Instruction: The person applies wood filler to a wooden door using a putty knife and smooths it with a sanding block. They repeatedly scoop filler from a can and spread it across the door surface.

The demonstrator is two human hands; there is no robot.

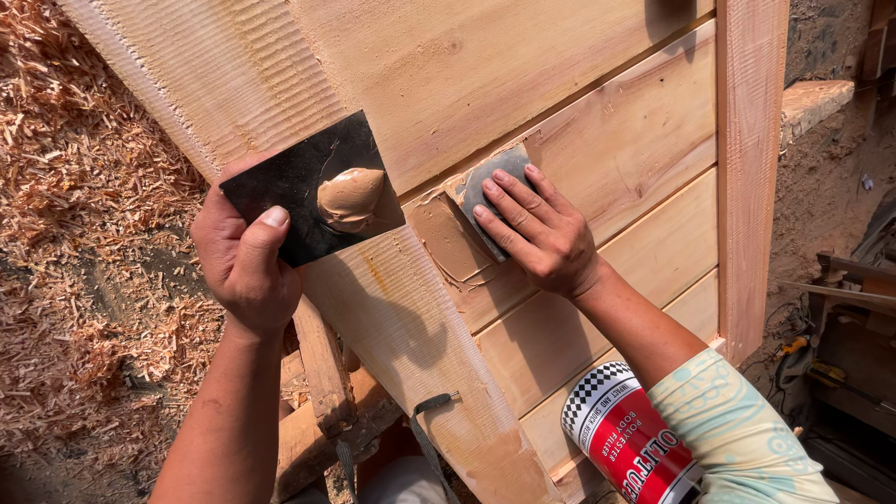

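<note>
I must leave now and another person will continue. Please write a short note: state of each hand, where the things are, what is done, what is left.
Left hand: holds a dark square plate carrying a lump of tan filler.
Right hand: presses a grey spreader on the wooden panel.
Red can: by the right forearm, on the panel's lower part.
Done: filler smeared along the joint left of the spreader.
Left: the smear looks rough and the lump is unused.

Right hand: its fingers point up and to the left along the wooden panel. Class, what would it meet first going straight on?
The right hand presses a grey spreader; straight ahead lies the black plate carrying tan filler, though depth is unclear.
</note>
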